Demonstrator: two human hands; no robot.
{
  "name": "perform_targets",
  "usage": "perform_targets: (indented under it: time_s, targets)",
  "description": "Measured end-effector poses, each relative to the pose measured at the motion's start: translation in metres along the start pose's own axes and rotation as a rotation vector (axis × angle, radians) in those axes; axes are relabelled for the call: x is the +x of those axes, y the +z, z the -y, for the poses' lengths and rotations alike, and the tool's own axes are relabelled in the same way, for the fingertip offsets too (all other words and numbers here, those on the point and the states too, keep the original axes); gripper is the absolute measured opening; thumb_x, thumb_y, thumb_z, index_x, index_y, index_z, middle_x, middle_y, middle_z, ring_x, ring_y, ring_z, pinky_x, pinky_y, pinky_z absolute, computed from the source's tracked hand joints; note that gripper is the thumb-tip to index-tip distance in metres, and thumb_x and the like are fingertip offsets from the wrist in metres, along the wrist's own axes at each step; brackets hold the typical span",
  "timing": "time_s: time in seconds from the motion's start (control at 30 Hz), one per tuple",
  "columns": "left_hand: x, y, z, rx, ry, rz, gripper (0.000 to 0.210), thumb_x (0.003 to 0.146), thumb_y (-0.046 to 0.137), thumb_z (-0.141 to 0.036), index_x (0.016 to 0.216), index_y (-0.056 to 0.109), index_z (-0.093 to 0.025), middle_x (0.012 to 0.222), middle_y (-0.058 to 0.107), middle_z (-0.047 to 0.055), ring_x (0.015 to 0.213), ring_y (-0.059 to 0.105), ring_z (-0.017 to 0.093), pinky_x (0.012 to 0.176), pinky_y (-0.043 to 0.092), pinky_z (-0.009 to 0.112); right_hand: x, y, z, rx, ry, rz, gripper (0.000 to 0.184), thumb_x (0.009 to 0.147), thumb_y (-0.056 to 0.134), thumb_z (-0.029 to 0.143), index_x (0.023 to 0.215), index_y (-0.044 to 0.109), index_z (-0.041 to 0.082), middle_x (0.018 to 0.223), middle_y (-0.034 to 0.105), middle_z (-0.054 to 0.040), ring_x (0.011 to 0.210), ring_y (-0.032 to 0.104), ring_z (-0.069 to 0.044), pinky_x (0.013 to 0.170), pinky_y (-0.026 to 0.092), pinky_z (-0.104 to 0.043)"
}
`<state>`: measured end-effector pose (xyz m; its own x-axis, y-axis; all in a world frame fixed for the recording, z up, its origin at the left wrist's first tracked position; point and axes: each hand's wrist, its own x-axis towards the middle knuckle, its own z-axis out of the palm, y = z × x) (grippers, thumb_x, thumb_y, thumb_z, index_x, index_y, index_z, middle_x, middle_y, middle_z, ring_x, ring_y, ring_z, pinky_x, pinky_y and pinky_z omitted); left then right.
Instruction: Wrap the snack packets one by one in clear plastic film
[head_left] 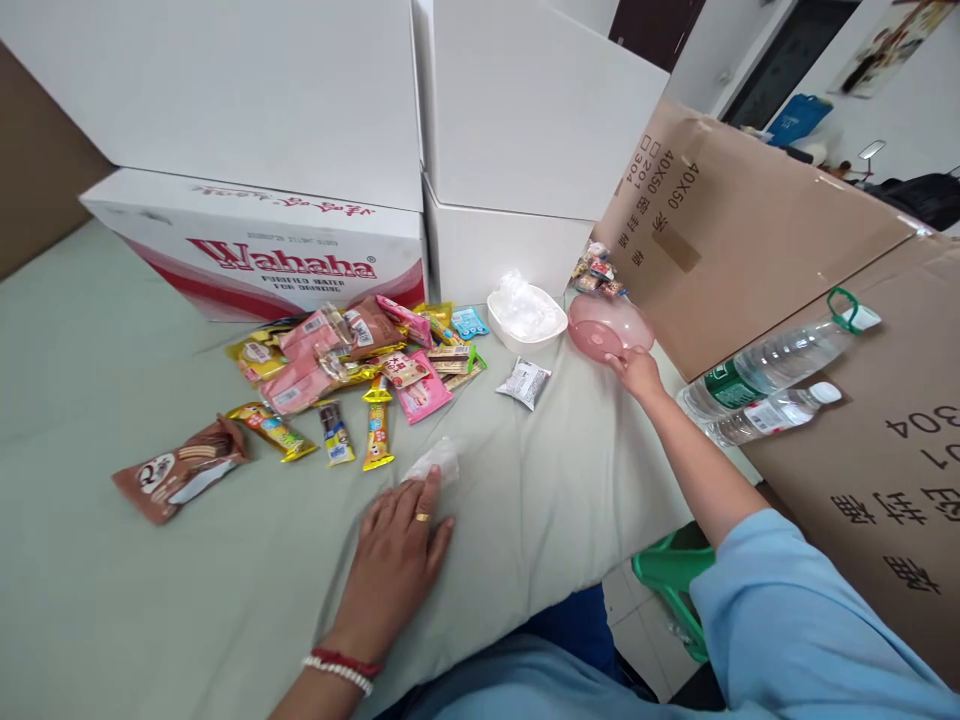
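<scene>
At the rim of a translucent pink bowl (pixel 609 328), the fingers of my right hand (pixel 636 372) are closed on its near edge. My left hand (pixel 401 540) lies flat on the cloth with its fingers stretched out, their tips at a crumpled clear plastic wrapper (pixel 439 462). Left of the pink bowl stands a white bowl (pixel 551 322) with a crumpled clear plastic bag (pixel 517 300) in it. A small silver-white packet (pixel 525 382) rests in front of that bowl. Behind the pink bowl, several small wrapped sweets (pixel 600 270) are partly hidden.
A pile of packaged snacks (pixel 311 365) lies before a white Wahaha carton (pixel 277 255). Nearer me are a brown snack packet (pixel 184 468) and several small bars. Two clear bottles (pixel 772 365) lie at the right against a cardboard box (pixel 720 230). A green stool (pixel 679 570) stands below the table edge.
</scene>
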<state>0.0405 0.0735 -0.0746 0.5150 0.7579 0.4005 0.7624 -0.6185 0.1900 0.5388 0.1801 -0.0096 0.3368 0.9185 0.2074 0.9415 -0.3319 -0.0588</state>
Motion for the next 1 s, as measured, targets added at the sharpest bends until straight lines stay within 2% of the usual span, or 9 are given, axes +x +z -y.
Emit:
perform_targets:
  time_s: [0.17, 0.33, 0.5, 0.7, 1.0]
  targets:
    - [0.002, -0.003, -0.002, 0.044, 0.048, 0.022, 0.047, 0.106, 0.047, -0.034, 0.147, 0.059, -0.015, 0.131, 0.069, 0.018, 0.126, 0.062, 0.034, 0.113, 0.043, 0.053, 0.057, 0.021, 0.002, -0.012, 0.051, -0.029, 0.047, 0.105, 0.051, 0.043, 0.107, 0.080, 0.006, 0.113, 0.073, -0.0247, 0.105, 0.063, -0.031, 0.095, 0.047, -0.039]
    - [0.002, -0.001, 0.001, 0.048, 0.079, -0.006, 0.048, 0.104, 0.049, -0.032, 0.149, 0.057, -0.017, 0.130, 0.070, 0.016, 0.127, 0.062, 0.033, 0.114, 0.041, 0.051, 0.100, 0.034, 0.003, -0.003, 0.040, -0.042, 0.046, 0.107, 0.052, 0.041, 0.111, 0.080, 0.005, 0.115, 0.074, -0.0244, 0.108, 0.061, -0.031, 0.102, 0.043, -0.040]
    - [0.005, -0.001, 0.003, 0.050, 0.113, -0.019, 0.054, 0.103, 0.049, -0.031, 0.154, 0.051, -0.016, 0.127, 0.069, 0.017, 0.122, 0.062, 0.035, 0.112, 0.039, 0.051, 0.120, 0.040, -0.007, 0.007, 0.023, -0.028, 0.046, 0.107, 0.052, 0.040, 0.117, 0.079, 0.004, 0.121, 0.073, -0.0251, 0.112, 0.060, -0.031, 0.108, 0.039, -0.041]
    - [0.005, 0.001, 0.006, 0.053, 0.114, -0.029, 0.068, 0.103, 0.048, -0.032, 0.168, 0.030, -0.021, 0.126, 0.069, 0.016, 0.119, 0.062, 0.035, 0.110, 0.038, 0.051, 0.138, 0.043, -0.024, 0.028, 0.012, -0.015, 0.047, 0.108, 0.050, 0.042, 0.127, 0.076, 0.008, 0.126, 0.071, -0.0236, 0.114, 0.059, -0.031, 0.108, 0.037, -0.041]
    - [0.002, 0.003, 0.009, 0.043, 0.108, 0.012, 0.072, 0.101, 0.048, -0.034, 0.170, 0.028, -0.023, 0.128, 0.069, 0.017, 0.118, 0.063, 0.037, 0.109, 0.039, 0.052, 0.171, 0.049, -0.033, 0.071, -0.025, -0.049, 0.056, 0.107, 0.047, 0.051, 0.141, 0.070, 0.014, 0.127, 0.070, -0.0214, 0.117, 0.056, -0.032, 0.108, 0.035, -0.044]
